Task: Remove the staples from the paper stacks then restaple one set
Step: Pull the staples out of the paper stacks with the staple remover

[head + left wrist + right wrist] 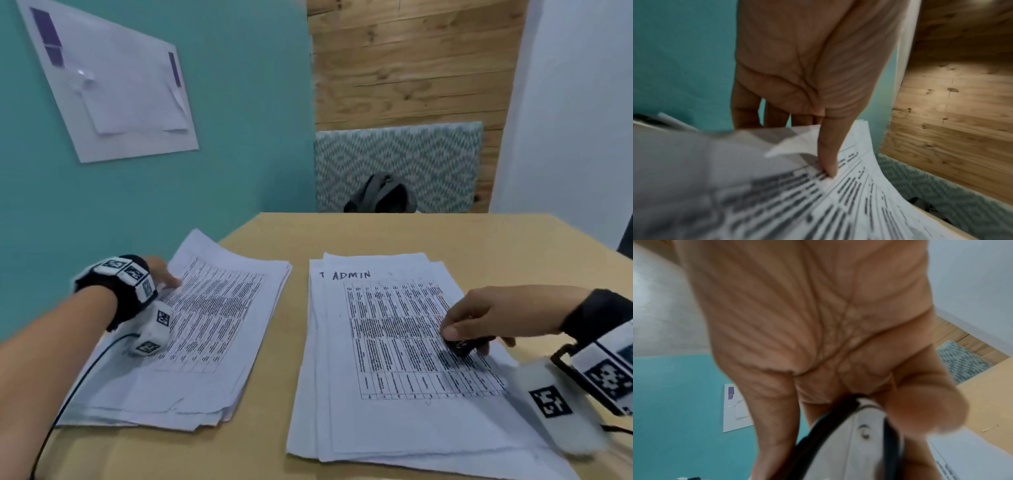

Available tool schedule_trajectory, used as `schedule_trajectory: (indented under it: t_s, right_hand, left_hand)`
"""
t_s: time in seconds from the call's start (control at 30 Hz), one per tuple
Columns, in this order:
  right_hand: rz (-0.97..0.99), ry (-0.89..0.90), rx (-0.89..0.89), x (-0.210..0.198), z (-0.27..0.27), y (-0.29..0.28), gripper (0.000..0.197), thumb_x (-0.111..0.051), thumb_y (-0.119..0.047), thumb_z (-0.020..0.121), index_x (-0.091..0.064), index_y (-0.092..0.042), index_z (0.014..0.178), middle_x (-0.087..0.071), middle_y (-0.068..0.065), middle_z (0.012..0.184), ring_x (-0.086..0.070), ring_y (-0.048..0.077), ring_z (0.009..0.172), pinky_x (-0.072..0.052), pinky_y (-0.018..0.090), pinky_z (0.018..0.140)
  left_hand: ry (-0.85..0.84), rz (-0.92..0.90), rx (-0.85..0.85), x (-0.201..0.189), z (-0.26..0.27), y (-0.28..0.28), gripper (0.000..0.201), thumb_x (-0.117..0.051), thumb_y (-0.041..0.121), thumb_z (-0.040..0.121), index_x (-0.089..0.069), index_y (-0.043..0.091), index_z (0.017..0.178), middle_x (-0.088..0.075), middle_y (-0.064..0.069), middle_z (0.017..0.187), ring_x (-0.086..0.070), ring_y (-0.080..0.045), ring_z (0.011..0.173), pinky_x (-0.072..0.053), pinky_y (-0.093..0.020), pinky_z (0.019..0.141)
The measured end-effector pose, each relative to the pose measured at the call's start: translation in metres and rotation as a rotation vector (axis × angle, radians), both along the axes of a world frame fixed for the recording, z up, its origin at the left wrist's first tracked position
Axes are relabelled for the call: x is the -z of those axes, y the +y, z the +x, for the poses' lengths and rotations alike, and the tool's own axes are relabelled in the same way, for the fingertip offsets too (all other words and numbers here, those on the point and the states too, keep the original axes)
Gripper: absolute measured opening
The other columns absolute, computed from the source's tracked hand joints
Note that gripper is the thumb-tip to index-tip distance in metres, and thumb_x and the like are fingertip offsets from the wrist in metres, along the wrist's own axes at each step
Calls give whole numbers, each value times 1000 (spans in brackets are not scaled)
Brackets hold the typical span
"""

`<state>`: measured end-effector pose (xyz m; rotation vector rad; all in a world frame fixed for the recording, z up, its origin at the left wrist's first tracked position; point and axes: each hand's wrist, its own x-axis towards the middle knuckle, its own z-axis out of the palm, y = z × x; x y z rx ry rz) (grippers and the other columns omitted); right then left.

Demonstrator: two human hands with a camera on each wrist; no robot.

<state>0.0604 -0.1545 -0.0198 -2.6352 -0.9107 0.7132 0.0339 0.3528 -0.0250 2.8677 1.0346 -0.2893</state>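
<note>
- Lying lengthwise away from the person, two paper stacks [191,329] [394,349] of printed tables sit side by side on the tan table [445,236].
- Left hand [161,274] pinches the left stack's far corner, thumb on top.
- Right hand [486,315] fingers grip a small black tool [462,346] on the right stack.
- Dark bag [380,195] stands beyond the table.

Bare table strip [294,342] lying open between left stack [205,342] and right stack [394,359]; teal wall [137,205] crowding left.

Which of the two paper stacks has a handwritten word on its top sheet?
The right white paper stack, under the right hand: "ADMIN" is handwritten above its table. The left stack shows none.
</note>
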Motion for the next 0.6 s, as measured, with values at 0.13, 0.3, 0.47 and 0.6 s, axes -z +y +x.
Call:
schedule_trajectory:
  t_s: [0.13, 0.3, 0.47, 0.6]
  right_hand:
    - [13, 40, -4, 1, 2, -2, 26, -51, -41, 92, -67, -21, 87, -67, -12, 77, -58, 0, 65, -41, 19, 56]
    - [12, 39, 1, 1, 2, -1, 28, -51, -40, 92, -68, -18, 92, -67, -16, 75, -58, 0, 65, -40, 20, 58]
    - [1, 29, 4, -2, -1, 0, 29, -51, -40, 92, -69, -18, 94, -67, -13, 79, -58, 0, 65, -40, 19, 58]
    - [8, 20, 9, -2, -3, 1, 31, -50, -41, 92, -69, -17, 97, -68, -10, 84, -58, -1, 64, -40, 18, 57]
  left_hand:
    - [106, 132, 8, 4, 16, 16, 55, -59, 46, 85, -58, 3, 119, -60, -12, 125, -56, -25, 115, -41, -29, 93]
    - [194, 255, 143, -49, 13, -63, 54, -49, 43, 92, -49, -1, 125, -57, -14, 128, -57, -24, 108, -43, -28, 85]
    - [82, -133, 431, -67, 40, -156, 43, -56, 23, 91, -45, 13, 131, -60, -3, 113, -59, -16, 101, -40, -21, 64]
    - [174, -193, 623, -48, 70, -230, 46, -56, 22, 92, -43, 15, 135, -57, -5, 126, -56, -14, 106, -43, -26, 79]
